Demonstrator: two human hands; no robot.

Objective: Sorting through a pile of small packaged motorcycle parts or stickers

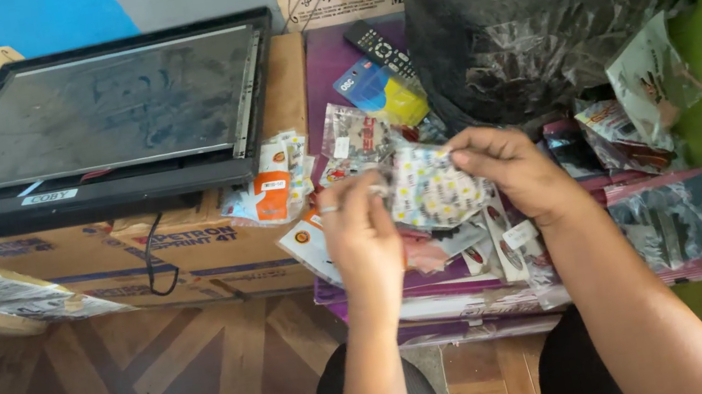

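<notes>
The left hand (364, 233) hides part of the patterned packet (430, 186), and the flat screen (88, 127) is perhaps cut off at the left edge.

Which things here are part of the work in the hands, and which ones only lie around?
In hand:
- left hand and right hand, both gripping the dotted plastic packet
- heap of small packets just beneath

Lying about:
- flat screen on cardboard boxes
- remote control
- black plastic-wrapped bundle
</notes>
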